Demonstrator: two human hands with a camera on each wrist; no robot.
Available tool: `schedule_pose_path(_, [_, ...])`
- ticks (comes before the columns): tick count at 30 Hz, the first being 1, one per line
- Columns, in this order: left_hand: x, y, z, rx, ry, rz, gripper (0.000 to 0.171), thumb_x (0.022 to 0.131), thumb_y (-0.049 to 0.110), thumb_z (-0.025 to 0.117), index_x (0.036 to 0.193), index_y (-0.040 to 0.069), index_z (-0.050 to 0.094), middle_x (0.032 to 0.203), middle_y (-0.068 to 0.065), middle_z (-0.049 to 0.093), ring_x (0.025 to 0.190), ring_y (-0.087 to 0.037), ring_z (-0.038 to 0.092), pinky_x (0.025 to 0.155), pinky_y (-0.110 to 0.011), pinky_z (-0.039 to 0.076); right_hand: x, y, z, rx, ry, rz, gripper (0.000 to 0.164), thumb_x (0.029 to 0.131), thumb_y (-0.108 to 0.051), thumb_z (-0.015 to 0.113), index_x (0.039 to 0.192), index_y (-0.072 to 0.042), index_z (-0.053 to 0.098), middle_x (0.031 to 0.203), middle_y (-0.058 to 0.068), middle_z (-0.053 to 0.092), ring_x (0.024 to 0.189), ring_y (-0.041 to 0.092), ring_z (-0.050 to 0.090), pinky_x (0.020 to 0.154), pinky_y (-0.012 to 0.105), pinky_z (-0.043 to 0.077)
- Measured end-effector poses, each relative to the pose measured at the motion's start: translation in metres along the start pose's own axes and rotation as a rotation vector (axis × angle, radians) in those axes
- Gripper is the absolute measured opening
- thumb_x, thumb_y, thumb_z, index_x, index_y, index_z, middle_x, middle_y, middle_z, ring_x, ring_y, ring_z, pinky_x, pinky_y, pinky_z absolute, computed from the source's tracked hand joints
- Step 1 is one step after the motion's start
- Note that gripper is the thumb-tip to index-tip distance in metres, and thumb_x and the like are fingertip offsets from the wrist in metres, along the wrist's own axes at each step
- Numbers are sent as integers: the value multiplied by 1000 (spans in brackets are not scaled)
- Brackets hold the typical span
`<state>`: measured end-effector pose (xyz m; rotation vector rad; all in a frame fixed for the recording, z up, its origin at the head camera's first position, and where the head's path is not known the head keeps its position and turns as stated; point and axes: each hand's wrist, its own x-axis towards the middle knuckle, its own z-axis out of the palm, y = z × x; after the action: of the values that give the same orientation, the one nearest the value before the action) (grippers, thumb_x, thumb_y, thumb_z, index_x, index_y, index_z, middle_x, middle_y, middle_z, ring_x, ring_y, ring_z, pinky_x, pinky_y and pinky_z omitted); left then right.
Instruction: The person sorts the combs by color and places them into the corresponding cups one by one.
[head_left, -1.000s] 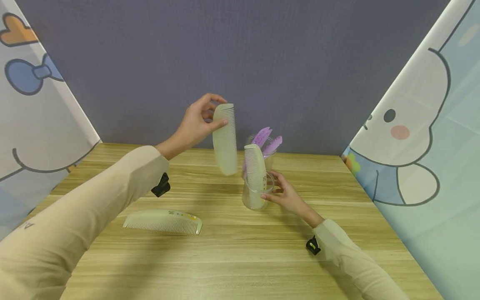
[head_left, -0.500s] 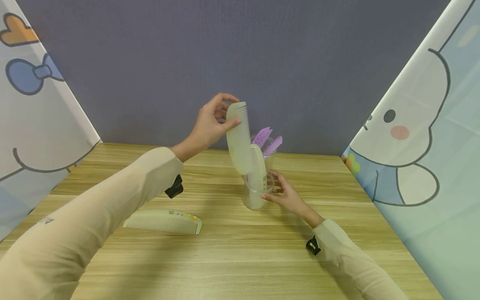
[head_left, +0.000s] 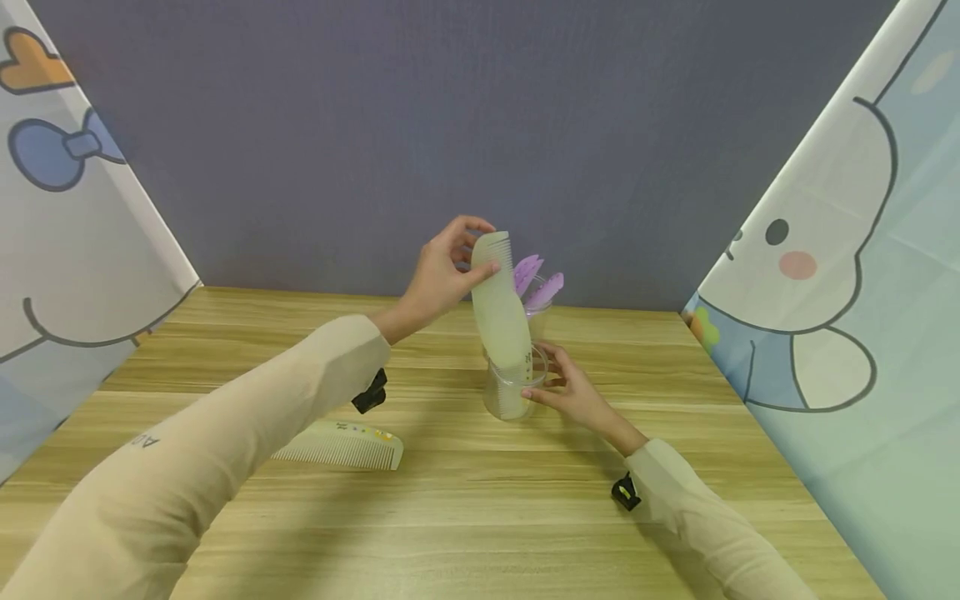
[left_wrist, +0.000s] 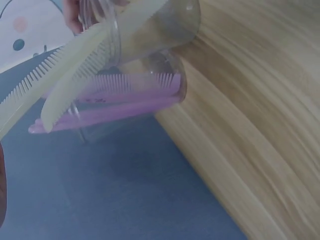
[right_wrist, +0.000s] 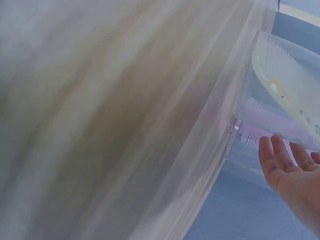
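Note:
My left hand (head_left: 450, 271) pinches the upper end of a pale cream comb (head_left: 492, 296), held nearly upright. That comb's lower end is at the mouth of the front clear plastic cup (head_left: 492, 398); I cannot tell how far inside it reaches. Another cream comb (left_wrist: 56, 107) stands in this cup, mostly covered by the held one in the head view. With thumb and fingers round the cup's right side, my right hand (head_left: 576, 396) holds it on the table. A third cream comb (head_left: 345, 446) lies flat at left, partly behind my left sleeve.
Behind the front cup stands a second clear cup (head_left: 542, 321) with purple combs (head_left: 546, 290) in it. The wooden table (head_left: 480, 525) ends at a grey back panel (head_left: 480, 125). Cartoon-printed panels (head_left: 832, 292) flank both sides.
My left hand has carried its comb rightward, then down to the front cup's mouth, over the comb standing there. My right hand and both cups stay in place.

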<state>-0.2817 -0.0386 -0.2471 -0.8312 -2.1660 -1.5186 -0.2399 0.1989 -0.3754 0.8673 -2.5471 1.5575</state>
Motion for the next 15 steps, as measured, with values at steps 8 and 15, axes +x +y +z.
schedule_pose_path(8, [-6,-9,13,25,-26,-27,38,82,13,67,117,15,52,98,-9,63,79,-18,64,68,-29,54,1,15,0,5,3,0,72,78,-6,70,138,-7,31,131,21,46,112,40,51,87,52,47])
schedule_pose_path(15, [-12,-16,24,42,-45,-41,38,83,13,67,117,14,51,97,-8,63,79,-18,64,67,-28,55,1,10,-1,-3,2,1,72,78,-2,69,138,-5,30,132,23,45,112,41,50,86,54,46])
